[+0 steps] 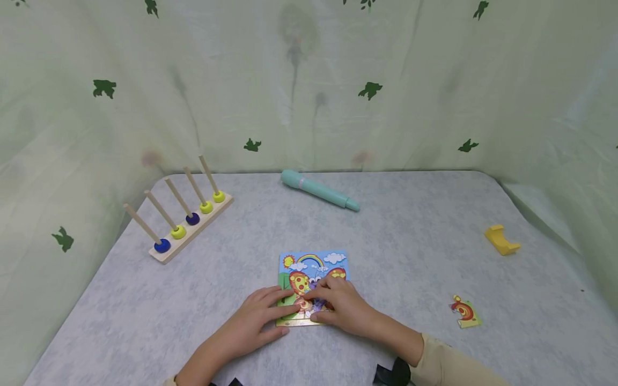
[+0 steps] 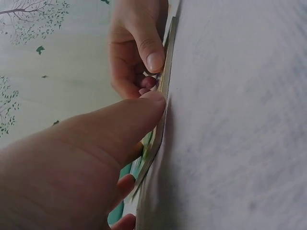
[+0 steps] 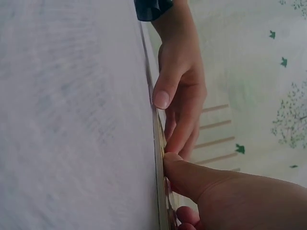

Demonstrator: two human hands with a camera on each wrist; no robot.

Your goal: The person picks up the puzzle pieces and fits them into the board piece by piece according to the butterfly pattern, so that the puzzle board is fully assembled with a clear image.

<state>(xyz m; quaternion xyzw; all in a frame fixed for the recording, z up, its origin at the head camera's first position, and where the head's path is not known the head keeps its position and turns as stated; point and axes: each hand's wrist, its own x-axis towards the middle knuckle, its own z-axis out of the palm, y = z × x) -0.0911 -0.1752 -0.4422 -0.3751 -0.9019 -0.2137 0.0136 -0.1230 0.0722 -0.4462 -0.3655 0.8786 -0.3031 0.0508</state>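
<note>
A jigsaw puzzle (image 1: pixel 314 258) with a butterfly, a rainbow and a sun lies flat on the table near its front. My left hand (image 1: pixel 256 315) rests its outstretched fingers over the puzzle's lower left part, its thumb at the near edge. From the right, my right hand (image 1: pixel 345 306) bends over the lower middle, thumb and index finger gripping a puzzle piece (image 1: pixel 317 305) within the picture; the fingers hide much of it. Both thumbs show close to the puzzle's edge (image 2: pixel 167 72) in the left wrist view. A loose corner piece (image 1: pixel 466 312) with a red and yellow swirl lies apart at right.
A wooden peg stand (image 1: pixel 197 229) with blue and yellow rings stands at the back left. A teal, pen-shaped toy (image 1: pixel 321 190) lies at the back, and a yellow curved block (image 1: pixel 502 241) at the right. Patterned cloth (image 1: pixel 309 86) hangs behind the grey table.
</note>
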